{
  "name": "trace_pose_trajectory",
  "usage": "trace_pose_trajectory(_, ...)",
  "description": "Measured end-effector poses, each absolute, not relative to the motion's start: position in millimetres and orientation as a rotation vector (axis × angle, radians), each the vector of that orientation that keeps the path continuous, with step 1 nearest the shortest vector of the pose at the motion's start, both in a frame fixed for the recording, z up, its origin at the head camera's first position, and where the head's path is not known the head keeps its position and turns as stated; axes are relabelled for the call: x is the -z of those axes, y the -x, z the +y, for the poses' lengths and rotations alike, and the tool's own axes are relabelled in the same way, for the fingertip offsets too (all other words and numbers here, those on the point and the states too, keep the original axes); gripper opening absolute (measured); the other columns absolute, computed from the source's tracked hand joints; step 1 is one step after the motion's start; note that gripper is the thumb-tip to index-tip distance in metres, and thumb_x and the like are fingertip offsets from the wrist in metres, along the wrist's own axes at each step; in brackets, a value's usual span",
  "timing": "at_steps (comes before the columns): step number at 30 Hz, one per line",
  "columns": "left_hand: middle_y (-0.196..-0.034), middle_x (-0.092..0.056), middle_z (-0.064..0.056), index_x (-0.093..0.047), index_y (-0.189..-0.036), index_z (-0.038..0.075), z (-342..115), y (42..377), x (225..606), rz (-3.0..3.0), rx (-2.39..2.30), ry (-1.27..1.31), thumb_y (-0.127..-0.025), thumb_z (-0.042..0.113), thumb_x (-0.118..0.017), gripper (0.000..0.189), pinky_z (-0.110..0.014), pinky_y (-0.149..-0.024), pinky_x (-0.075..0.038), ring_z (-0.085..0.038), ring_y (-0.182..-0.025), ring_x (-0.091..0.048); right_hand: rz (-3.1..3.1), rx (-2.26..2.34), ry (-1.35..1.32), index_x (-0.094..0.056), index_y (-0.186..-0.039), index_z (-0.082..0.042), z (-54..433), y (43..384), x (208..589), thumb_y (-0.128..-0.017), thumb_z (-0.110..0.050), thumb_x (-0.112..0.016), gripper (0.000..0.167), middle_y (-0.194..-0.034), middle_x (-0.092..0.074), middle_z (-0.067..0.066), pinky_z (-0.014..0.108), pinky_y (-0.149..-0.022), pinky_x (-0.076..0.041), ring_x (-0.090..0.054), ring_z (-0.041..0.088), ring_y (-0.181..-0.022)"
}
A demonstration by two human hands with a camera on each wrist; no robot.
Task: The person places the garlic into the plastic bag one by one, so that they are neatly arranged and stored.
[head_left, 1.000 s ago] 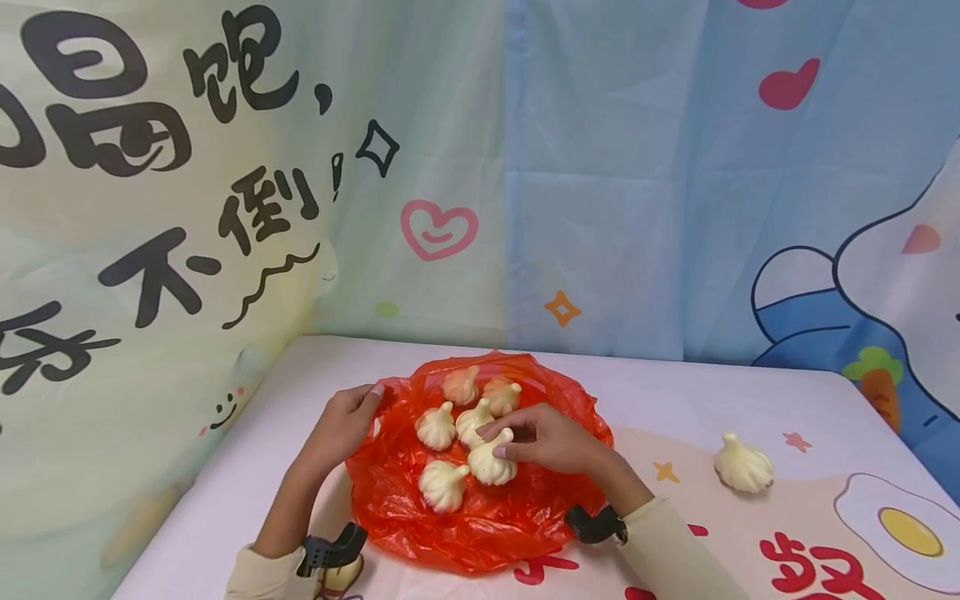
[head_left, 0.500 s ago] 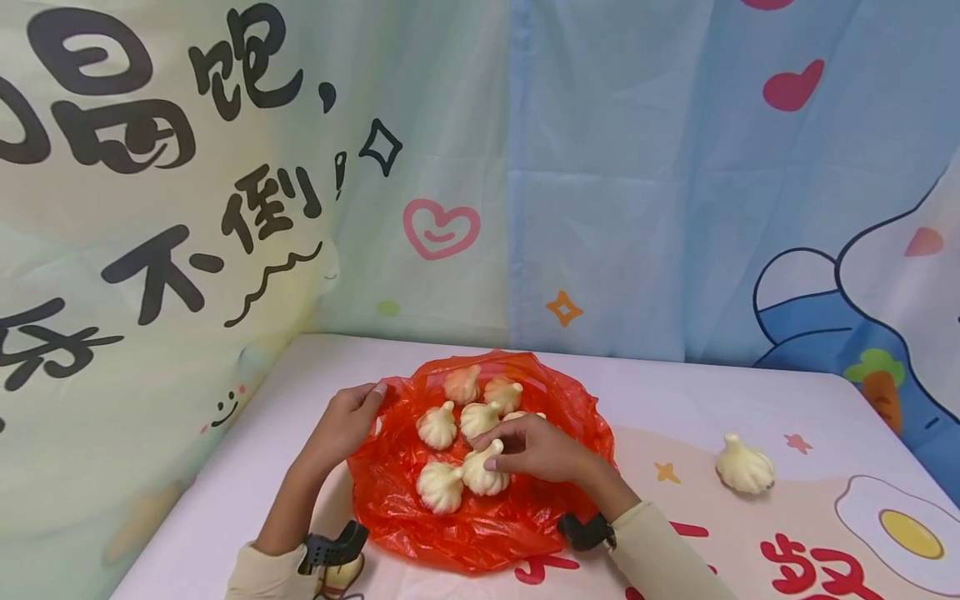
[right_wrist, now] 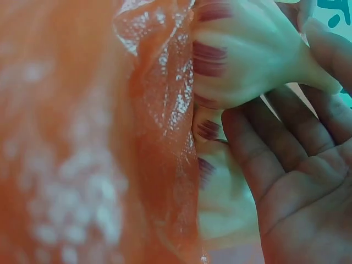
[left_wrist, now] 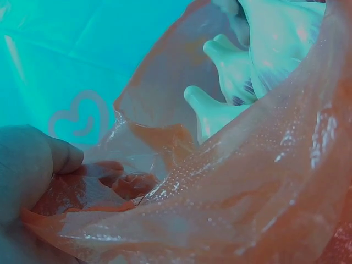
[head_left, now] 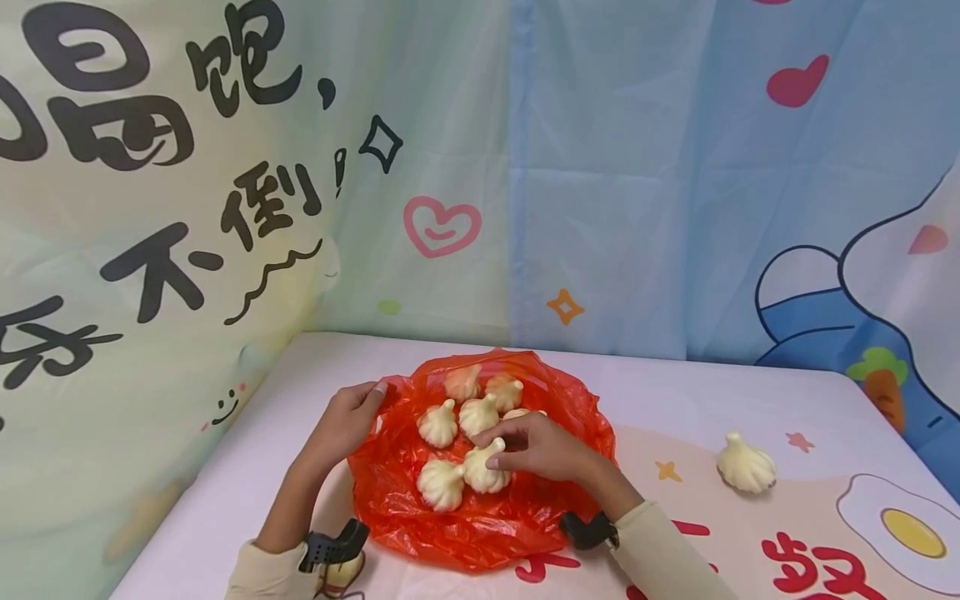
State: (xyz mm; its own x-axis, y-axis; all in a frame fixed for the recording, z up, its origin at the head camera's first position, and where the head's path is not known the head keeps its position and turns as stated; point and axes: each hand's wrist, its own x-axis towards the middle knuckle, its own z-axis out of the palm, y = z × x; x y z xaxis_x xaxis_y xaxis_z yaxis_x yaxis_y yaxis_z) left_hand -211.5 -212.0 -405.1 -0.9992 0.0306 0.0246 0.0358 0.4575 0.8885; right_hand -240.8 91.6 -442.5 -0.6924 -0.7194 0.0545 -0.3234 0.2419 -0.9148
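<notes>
A red plastic bag (head_left: 480,542) lies spread open on the table with several white garlic bulbs in it. My left hand (head_left: 352,421) pinches the bag's left edge between thumb and fingers; in the left wrist view the thin film (left_wrist: 220,214) bunches at the fingertips. Inside the bag, my right hand (head_left: 543,448) holds a garlic bulb (head_left: 482,478) by its upper part, thumb and fingers at the neck. This bulb sits right beside another bulb (head_left: 440,485) at the front. The right wrist view shows purple streaks on the held bulb (right_wrist: 242,60). Farther back are more bulbs (head_left: 437,423).
A single garlic bulb (head_left: 746,463) lies on the table to the right of the bag. By the left wrist, a small rounded yellowish object (head_left: 343,575) sits near the front edge. A printed curtain (head_left: 600,208) hangs behind and left of the table.
My right hand has moved the garlic bulb slightly forward and left, next to the front bulb, uncovering another behind the hand. During the last half second it stays there. The left hand keeps its place.
</notes>
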Motion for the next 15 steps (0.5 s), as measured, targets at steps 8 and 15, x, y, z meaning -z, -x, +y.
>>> trace_pose_trajectory(8,-0.104,-0.069,-0.011,-0.068,-0.114,0.004,-211.9,210.9,403.1,-2.683,1.625,0.065,-0.106,0.031,-0.041,0.039,-0.044,-0.081,-0.056,-0.029,-0.091,-0.064,2.131,1.401,0.970,-0.068,-0.122,-0.006,97.1,237.1,440.3,-0.089,-0.016,-0.072,0.035,-0.119,-0.067,-0.001,0.029,-0.086,-0.053,-0.063,0.013,-0.107)
trace_pose_trajectory(15,-0.106,-0.069,-0.010,-0.067,-0.117,0.006,-213.3,211.5,404.1,-2.678,1.651,0.064,-0.105,0.032,-0.041,0.038,-0.039,-0.078,-0.057,-0.028,-0.092,-0.066,2.078,1.466,0.986,-0.064,-0.128,-0.008,101.5,236.1,437.9,-0.088,-0.018,-0.073,0.042,-0.127,-0.063,0.011,0.040,-0.094,-0.049,-0.058,0.028,-0.117)
